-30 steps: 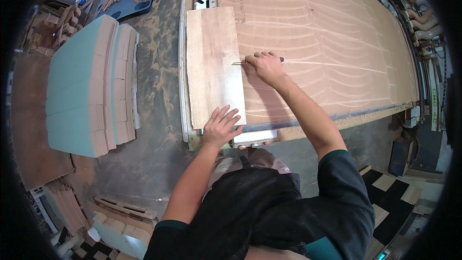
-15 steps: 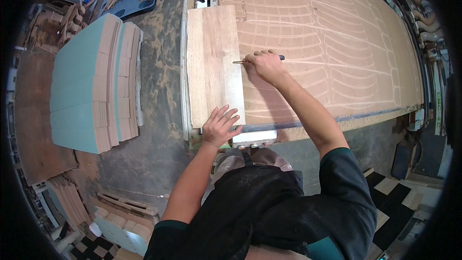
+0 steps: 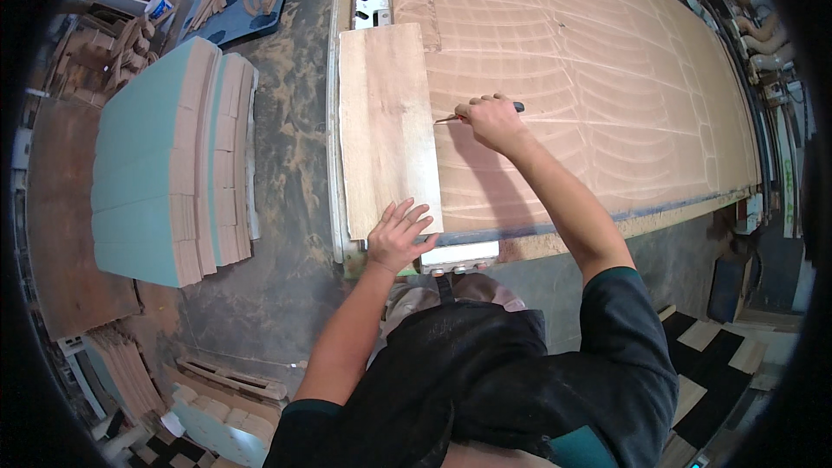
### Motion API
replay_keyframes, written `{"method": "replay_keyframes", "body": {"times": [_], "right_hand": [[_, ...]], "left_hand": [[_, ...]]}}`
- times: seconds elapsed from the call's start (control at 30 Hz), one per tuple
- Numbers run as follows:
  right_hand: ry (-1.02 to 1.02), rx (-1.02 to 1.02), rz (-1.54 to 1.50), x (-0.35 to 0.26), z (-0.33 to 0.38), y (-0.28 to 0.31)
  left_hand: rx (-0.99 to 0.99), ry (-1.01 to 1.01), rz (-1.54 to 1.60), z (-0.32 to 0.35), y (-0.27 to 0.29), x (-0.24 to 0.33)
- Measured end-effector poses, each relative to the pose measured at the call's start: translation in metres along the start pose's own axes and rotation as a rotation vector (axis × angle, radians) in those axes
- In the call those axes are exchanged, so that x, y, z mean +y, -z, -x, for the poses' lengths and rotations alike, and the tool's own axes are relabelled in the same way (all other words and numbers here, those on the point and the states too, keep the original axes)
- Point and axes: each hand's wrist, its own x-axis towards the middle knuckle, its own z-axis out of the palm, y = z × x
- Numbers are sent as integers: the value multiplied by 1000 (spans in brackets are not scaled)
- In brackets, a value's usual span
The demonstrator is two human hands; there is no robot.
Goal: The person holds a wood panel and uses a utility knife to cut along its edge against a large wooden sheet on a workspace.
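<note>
A long pale wooden board (image 3: pixel 381 121) lies lengthwise along the left edge of a large brown worktable. My left hand (image 3: pixel 399 238) rests flat on the board's near end, fingers spread, thumb by its near right corner. My right hand (image 3: pixel 492 124) is closed round a slim hand tool with a dark handle (image 3: pixel 519 107) and a thin pointed tip (image 3: pixel 444 120). The tip points left and sits at or just beside the board's right edge. Most of the tool's middle is hidden in my fist, so its exact kind cannot be made out.
The worktable's surface (image 3: pixel 607 113) carries many curved cut grooves. Left across the floor stand stacked green-faced panels (image 3: pixel 139 173). A blue pallet (image 3: pixel 251 22) with curved wooden pieces is at the far left. A white control box (image 3: pixel 459 255) sits at the table's near edge.
My right hand has drawn the tool slightly right, its tip moving from over the board to about its right edge. My left hand stays on the board. The whole view has shifted slightly.
</note>
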Motion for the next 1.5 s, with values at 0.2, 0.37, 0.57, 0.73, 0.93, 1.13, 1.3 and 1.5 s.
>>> {"method": "replay_keyframes", "body": {"times": [0.2,0.37,0.57,0.73,0.93,1.13,1.3,1.5], "right_hand": [[-1,131,-38,-2,-42,16],[-42,58,-68,-11,-64,7],[-16,121,-96,2,-65,-16],[-61,67,-131,16,-52,-8],[-43,-54,-79,32,-48,4],[-110,58,-142,33,-78,17],[-72,48,-72,23,-111,9],[-113,-7,-97,37,-110,-2]], "left_hand": [[-16,7,10,0,2,0],[-7,5,5,1,2,1],[-17,7,-13,-1,2,0],[-4,-2,13,1,1,-2],[6,7,26,1,-1,-2],[9,-7,35,0,1,-3],[20,-6,26,-1,3,-2],[21,5,38,0,0,-2]]}}
